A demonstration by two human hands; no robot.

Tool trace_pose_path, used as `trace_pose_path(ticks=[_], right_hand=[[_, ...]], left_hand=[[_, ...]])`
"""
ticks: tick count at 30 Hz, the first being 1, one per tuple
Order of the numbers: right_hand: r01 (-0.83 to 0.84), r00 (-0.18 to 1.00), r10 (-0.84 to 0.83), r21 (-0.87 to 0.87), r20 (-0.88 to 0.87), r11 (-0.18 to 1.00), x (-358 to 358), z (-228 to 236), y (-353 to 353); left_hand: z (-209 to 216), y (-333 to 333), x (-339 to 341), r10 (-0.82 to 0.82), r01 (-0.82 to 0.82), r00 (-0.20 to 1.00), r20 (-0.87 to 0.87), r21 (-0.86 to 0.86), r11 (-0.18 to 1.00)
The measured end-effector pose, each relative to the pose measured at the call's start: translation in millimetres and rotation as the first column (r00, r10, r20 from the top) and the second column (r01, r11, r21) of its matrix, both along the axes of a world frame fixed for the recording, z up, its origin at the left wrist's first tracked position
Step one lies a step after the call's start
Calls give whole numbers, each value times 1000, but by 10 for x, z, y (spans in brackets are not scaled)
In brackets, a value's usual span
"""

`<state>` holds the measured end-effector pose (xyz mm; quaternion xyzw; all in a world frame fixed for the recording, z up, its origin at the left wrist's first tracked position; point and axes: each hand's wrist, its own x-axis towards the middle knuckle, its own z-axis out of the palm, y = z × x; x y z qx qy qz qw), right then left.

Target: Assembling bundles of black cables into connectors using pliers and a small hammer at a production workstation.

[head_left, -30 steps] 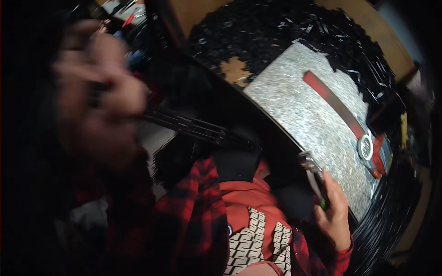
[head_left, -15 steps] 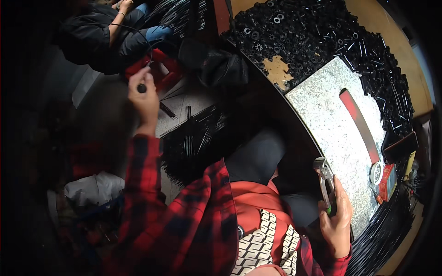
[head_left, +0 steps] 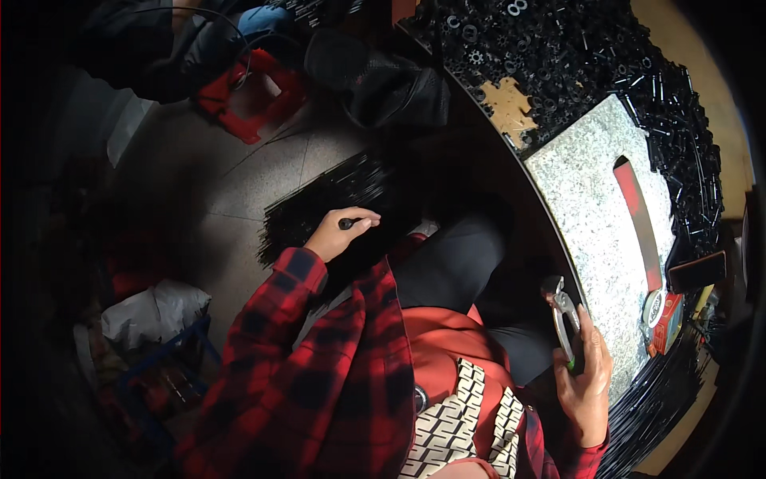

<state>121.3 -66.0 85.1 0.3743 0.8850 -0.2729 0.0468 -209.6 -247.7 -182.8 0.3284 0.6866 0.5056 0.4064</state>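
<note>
Left hand [head_left: 345, 230]: you are clasping a black round-ended piece [head_left: 345, 224] near dark rods [head_left: 319, 199]; right hand [head_left: 586, 379]: you are holding pliers [head_left: 563, 306] by their handles, apparently for leverage, beside the pale board [head_left: 574, 184].

- Left hand [head_left: 343, 231]: rod bundle [head_left: 339, 184] obstructs just beyond; passage available leftward over floor [head_left: 239, 180], up to red stool [head_left: 215, 100].
- Between hands: knee [head_left: 459, 263] obstructs a low crossing.
- Right hand [head_left: 586, 375]: pliers [head_left: 564, 319] jut ahead; way across board [head_left: 578, 180] runs to red strip [head_left: 638, 219].
- Beyond strip: phone [head_left: 698, 271] and small box [head_left: 669, 319] obstruct.
- Far end: metal-parts pile [head_left: 558, 68] obstructs.
</note>
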Motion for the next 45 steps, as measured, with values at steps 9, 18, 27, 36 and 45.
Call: trace_pose_path(ticks=[9, 18, 27, 36, 45], right_hand=[[132, 989, -127, -69, 79, 989, -160, -61, 59], [335, 932, -328, -16, 156, 942, -144, -215, 213], [293, 894, -385, 349, 230, 890, 597, -267, 327], [274, 939, -345, 606, 1, 747, 1419, -555, 541], [505, 488, -872, 800, 45, 324, 3024, -582, 531]], left_hand=[[208, -128, -828, 344, -345, 938, -43, -14, 938], [-143, 452, -1151, -203, 125, 974, -101, -507, 853], [-1984, 1712, -917, -712, 555, 642, -283, -469, 687], [-2014, 1586, -269, -789, 441, 482, -381, -673, 594], [-811, 1153, 21, -677, 418, 519, -522, -536, 733]])
